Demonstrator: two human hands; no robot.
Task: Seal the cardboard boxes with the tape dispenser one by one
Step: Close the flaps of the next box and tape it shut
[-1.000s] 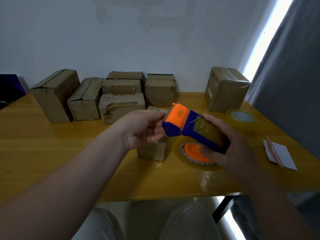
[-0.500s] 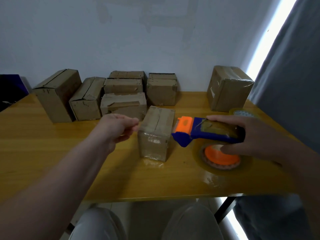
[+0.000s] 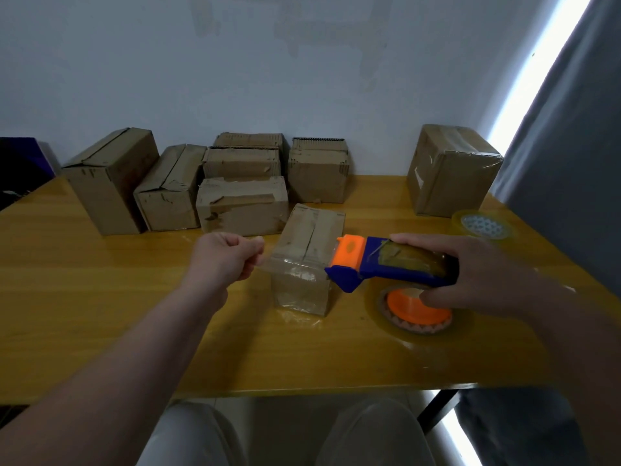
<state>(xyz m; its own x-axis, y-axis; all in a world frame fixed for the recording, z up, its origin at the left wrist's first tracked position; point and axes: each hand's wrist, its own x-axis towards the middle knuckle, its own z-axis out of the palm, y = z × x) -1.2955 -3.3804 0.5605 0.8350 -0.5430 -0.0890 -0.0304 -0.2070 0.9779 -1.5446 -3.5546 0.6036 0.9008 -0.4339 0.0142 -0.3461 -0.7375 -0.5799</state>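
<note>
Head view: the left hand (image 3: 223, 255) has thumb and forefinger curled together, pinching the free end of a clear tape strip (image 3: 292, 265). The strip runs from those fingers over the near top edge of the box (image 3: 307, 237) to the dispenser (image 3: 386, 267). The right hand (image 3: 477, 270) grips the dispenser, fingers wrapped above and below its blue body. The box stands on the table (image 3: 100, 297) between the two sets of fingers. A spare roll (image 3: 484, 225) lies beyond the right fingers. More boxes (image 3: 242, 206) stand in a row beyond the left fingers, by the wall.
</note>
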